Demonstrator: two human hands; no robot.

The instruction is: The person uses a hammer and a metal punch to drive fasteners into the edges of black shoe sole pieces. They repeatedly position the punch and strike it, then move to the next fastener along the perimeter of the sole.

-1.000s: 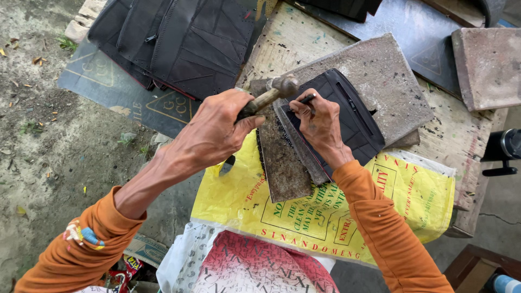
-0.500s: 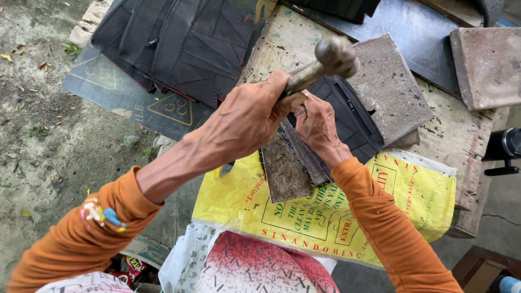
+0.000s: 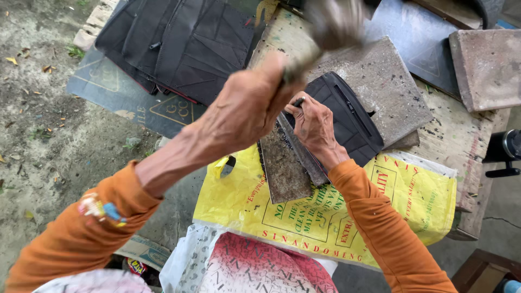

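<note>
Head view: the left hand is gripping the handle of a hammer, fist closed tight, arm raised so the blurred steel head is hanging high over the work, near the far edge of the frame. The right hand is closed too, pinching a small dark punch w/ fingertips and standing it on the near-left corner of a black stitched pad. That pad is lying on a flat grey stone slab, which is sitting on the desk. Two rusty metal plates are lying just under the right wrist, overlapping a yellow printed sack spread over the near part of the desk. More black pads are stacked far left, partly over the ground. A second slab is resting far right.

Step, as I'm judging it: top of a hammer stroke, i.e. punching a mark or hole into the pad's corner. The hammer is well apart from the punch right now.

Next move is calling for a straight drop onto the punch top, w/ the right hand keeping the tool upright and not sliding. The fingers are sitting v. close to the strike point, so a skewed blow is risking the knuckles. Whether the punch tip is already biting in: can't tell, the hand is covering it.
</note>
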